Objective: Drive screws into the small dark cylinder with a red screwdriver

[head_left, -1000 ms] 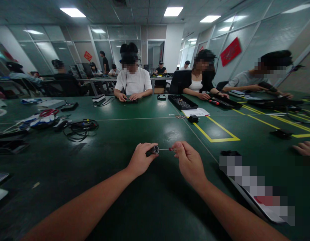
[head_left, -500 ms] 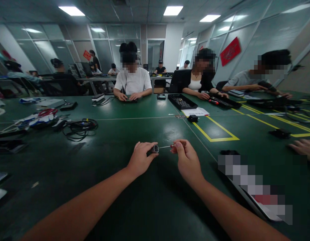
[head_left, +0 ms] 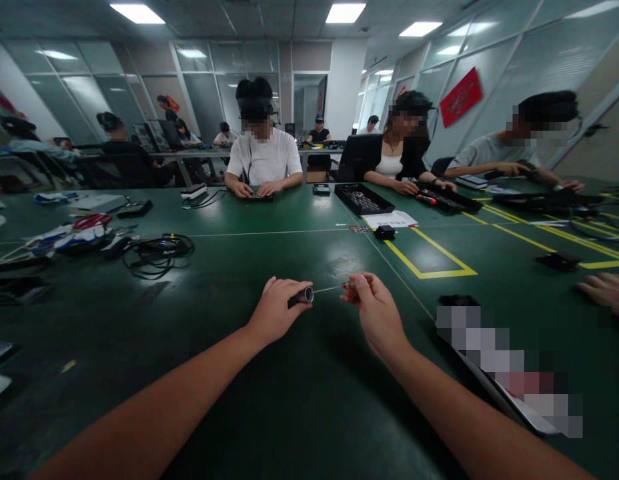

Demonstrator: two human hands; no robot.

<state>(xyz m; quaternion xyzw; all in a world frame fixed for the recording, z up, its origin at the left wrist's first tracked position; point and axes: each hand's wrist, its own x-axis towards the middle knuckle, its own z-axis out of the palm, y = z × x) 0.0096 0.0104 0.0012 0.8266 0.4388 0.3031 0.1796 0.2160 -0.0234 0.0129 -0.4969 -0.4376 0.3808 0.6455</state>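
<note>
My left hand [head_left: 274,308] is closed around a short dark cylinder [head_left: 306,295], whose round, metal-rimmed end faces right and toward me. Between thumb and fingers, my right hand [head_left: 377,307] pinches a thin screwdriver [head_left: 329,289] with a slim metal shaft and a reddish handle mostly covered by the fingers. The shaft points left, and its tip is at the cylinder's rimmed end; whether it goes inside I cannot tell. Both hands are above the green table [head_left: 289,413], around its middle.
Coiled black cables [head_left: 159,255] and white-and-blue gloves [head_left: 84,237] lie left. Ahead are a small black box [head_left: 384,232], a black parts tray [head_left: 363,200] and yellow floor-style tape [head_left: 447,274]. A blurred-out long item [head_left: 504,373] lies right, near another person's hand [head_left: 607,293]. Co-workers sit opposite.
My left hand and the cylinder have shifted slightly left. My right hand has risen a little with the screwdriver, and more of the shaft seems to show. The view has tilted slightly.
</note>
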